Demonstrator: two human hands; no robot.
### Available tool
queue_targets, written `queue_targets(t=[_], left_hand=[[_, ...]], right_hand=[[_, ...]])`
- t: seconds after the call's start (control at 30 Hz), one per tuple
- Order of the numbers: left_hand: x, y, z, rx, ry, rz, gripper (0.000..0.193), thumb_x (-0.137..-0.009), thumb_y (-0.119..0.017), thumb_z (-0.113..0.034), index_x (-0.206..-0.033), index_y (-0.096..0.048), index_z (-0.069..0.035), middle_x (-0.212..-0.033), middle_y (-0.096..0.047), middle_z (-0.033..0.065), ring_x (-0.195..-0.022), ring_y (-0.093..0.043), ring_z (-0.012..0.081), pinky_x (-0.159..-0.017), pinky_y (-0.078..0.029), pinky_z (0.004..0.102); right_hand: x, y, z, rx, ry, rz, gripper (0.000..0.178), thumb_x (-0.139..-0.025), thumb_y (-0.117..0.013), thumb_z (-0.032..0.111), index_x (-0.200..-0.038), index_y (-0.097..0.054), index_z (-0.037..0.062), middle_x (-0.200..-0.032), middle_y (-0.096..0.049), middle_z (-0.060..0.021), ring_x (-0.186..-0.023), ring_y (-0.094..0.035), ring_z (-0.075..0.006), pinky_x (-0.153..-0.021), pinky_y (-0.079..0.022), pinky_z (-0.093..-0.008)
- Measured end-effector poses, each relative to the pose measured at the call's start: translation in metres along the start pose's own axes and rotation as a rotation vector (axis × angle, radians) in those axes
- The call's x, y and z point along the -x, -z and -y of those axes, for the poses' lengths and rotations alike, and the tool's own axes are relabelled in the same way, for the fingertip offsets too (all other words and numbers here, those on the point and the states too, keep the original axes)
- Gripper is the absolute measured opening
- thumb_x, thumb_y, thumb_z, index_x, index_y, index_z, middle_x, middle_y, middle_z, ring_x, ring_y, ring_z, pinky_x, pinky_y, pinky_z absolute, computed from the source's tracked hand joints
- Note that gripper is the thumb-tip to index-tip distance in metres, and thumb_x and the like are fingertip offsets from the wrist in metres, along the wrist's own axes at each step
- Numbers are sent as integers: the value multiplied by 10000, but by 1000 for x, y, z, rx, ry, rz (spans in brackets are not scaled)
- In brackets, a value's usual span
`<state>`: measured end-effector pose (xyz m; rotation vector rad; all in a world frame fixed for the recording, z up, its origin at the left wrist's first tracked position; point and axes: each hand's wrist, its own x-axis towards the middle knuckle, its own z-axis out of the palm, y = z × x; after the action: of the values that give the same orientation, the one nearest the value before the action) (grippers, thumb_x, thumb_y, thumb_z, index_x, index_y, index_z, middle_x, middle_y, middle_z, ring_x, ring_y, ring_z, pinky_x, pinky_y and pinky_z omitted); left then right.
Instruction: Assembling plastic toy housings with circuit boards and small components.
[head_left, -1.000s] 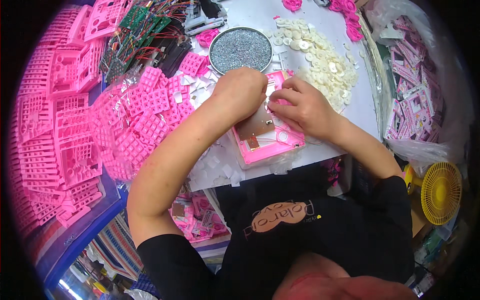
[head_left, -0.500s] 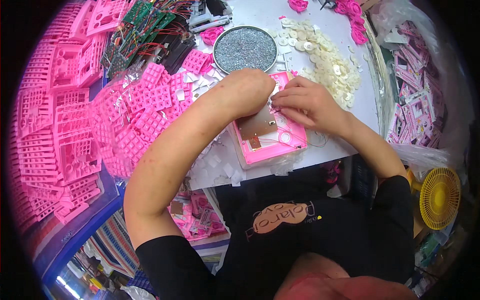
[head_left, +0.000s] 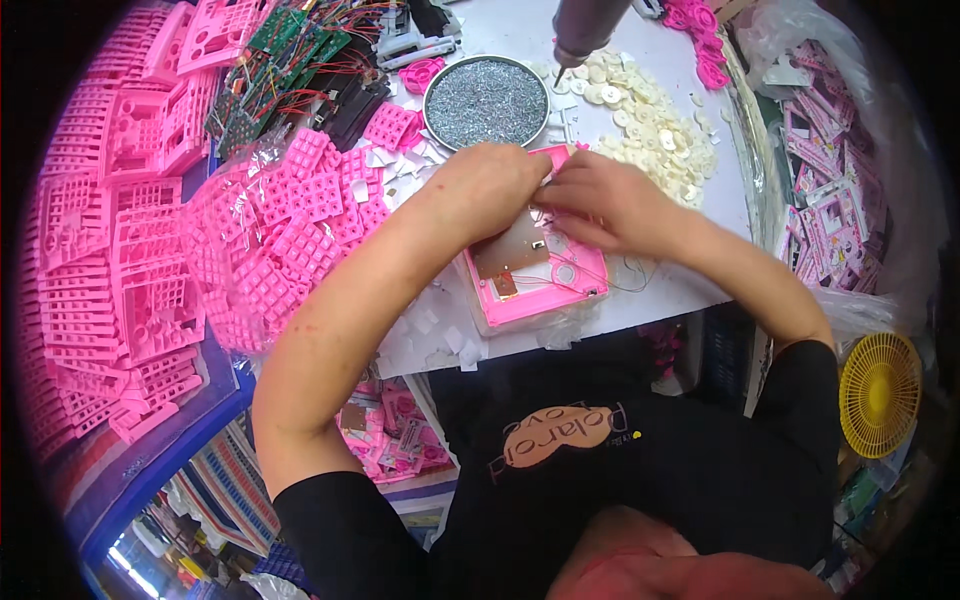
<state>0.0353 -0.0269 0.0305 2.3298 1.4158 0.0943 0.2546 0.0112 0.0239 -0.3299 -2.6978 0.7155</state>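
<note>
A pink plastic casing (head_left: 555, 290) lies near the table's front edge. A brown circuit board (head_left: 512, 255) and thin wires sit inside it. My left hand (head_left: 500, 175) bends over the casing's far left part, its fingers mostly hidden behind the back of the hand. From the right, my right hand (head_left: 615, 205) reaches over the far right part, fingers curled and pressed together at the casing. Whatever they pinch is too small or covered to make out. Both hands almost meet there.
Beyond the hands stands a round tin of small screws (head_left: 487, 100). An electric screwdriver (head_left: 585, 30) hangs beside it, above white discs (head_left: 660, 130). Pink keypads (head_left: 300, 200), green circuit boards (head_left: 290, 60) and stacked pink casings (head_left: 100, 250) crowd the left. A yellow fan (head_left: 880, 395) stands right.
The electric screwdriver has come into view at the top. My right hand has shifted slightly left along the casing, and my left hand has edged a little left. The casing has barely moved.
</note>
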Motion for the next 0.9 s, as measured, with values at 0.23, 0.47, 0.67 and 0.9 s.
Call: queue_targets(t=[0.23, 0.47, 0.67, 0.9], left_hand=[[37, 15, -8, 309, 257, -410, 196, -913, -626, -140, -1045, -692, -10, -891, -726, 189, -813, -713, 348, -732, -545, 437], [50, -21, 8, 236, 625, -681, 196, -864, -751, -212, -899, -756, -19, -851, -724, 132, -777, -690, 260, -738, -520, 370], [47, -38, -7, 274, 281, -901, 139, -835, -769, -205, -877, -730, -79, -846, -714, 38, -777, -644, 219, -826, -374, 393], [60, -40, -29, 333, 231, -834, 97, -852, -760, -140, -894, -702, -74, -743, -674, 52, -663, -618, 217, -773, -375, 382]], right_hand=[[1, -38, 32, 202, -159, -163, 300, -781, -692, 100, -1064, -665, 4, -1005, -595, -109, -976, -553, -312, -844, -508, -400], [0, -2, 20, -109, -135, 2, 266, -833, -668, 99, -1074, -704, -6, -1075, -650, -145, -1060, -570, -315, -908, -497, -391], [-13, 7, 13, -304, -376, -322, 222, -896, -701, 172, -1065, -728, 30, -866, -708, -119, -733, -664, -274, -691, -540, -364], [-43, -6, 17, -316, -249, -190, 139, -888, -701, 154, -972, -710, 43, -853, -696, -121, -771, -673, -325, -690, -535, -395]])
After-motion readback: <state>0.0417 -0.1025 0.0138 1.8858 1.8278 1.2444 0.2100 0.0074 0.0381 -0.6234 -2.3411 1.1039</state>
